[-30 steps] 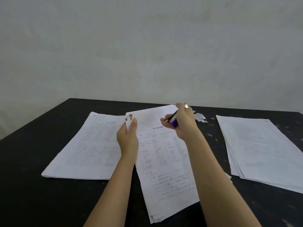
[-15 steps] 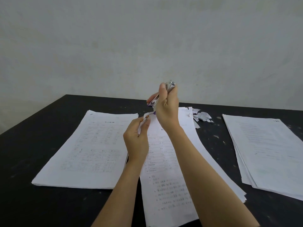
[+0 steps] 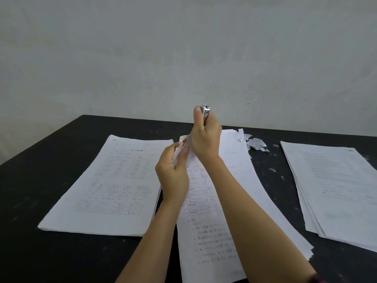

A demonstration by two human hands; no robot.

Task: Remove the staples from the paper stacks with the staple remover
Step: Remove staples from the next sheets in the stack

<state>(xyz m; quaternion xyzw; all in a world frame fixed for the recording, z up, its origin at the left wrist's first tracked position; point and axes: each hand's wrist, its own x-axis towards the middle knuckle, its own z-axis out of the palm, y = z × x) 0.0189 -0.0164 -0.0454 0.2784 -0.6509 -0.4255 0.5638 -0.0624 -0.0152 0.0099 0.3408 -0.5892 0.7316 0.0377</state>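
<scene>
Gripping the staple remover (image 3: pixel 205 113) in my right hand (image 3: pixel 206 139), I hold it raised just above my left hand (image 3: pixel 173 174). My left hand pinches the lifted corner of the paper stack (image 3: pixel 204 242) lying beneath both wrists.

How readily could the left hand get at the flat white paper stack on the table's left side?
Probably yes: that flat white paper stack lies just beside the left hand, with nothing between. But its fingers pinch a lifted corner of the middle printed stack and must let go first.
</scene>
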